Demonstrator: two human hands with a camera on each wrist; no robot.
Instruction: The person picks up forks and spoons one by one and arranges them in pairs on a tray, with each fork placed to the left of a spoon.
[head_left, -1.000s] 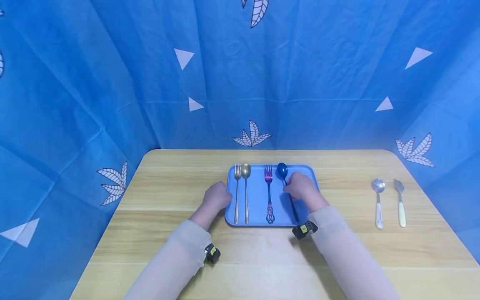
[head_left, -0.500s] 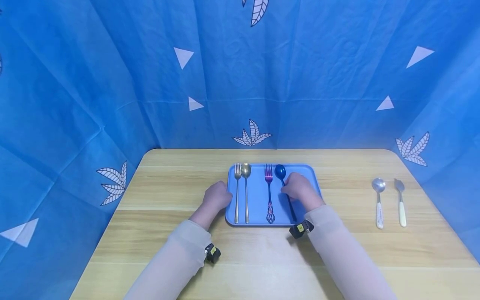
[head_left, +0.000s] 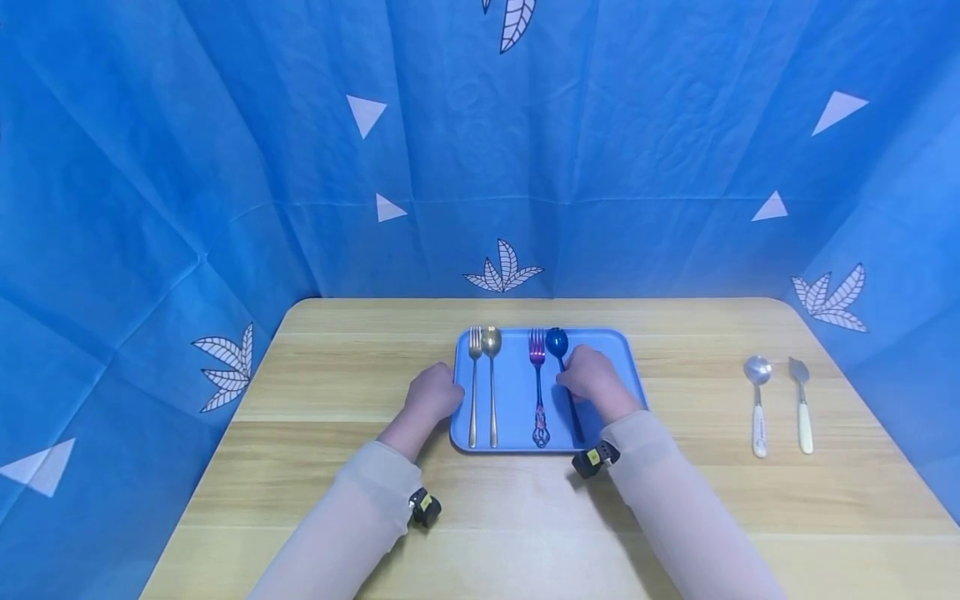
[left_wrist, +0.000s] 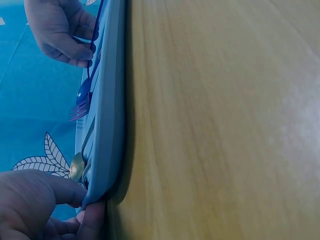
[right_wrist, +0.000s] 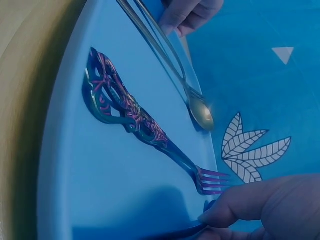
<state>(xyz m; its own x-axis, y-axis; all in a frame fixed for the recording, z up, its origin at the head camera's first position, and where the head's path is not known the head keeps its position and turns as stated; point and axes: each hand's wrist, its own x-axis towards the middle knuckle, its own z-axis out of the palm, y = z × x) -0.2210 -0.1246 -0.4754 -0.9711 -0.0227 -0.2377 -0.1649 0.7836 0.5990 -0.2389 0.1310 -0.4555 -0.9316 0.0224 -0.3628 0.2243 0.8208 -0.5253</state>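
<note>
A blue tray (head_left: 513,417) lies on the table with several pieces of cutlery on it. My left hand (head_left: 435,392) holds the tray's left rim, thumb above and fingers below in the left wrist view. My right hand (head_left: 594,377) pinches the handle of a dark blue spoon (head_left: 557,342) between thumb and fingers. To the left of that spoon lies a purple fork (head_left: 537,367) with an ornate handle, apart from it. A gold fork (head_left: 474,375) and a gold spoon (head_left: 492,342) lie side by side near the tray's left end.
On the right part of the wooden table (head_left: 690,367) lie a white-handled spoon (head_left: 758,400) and a pale-handled butter knife (head_left: 802,408). A blue patterned curtain (head_left: 637,150) hangs behind and beside the table.
My right hand has shifted the blue spoon slightly left, closer to the purple fork, and the spoon stands straighter. The left hand and tray have stayed in place.
</note>
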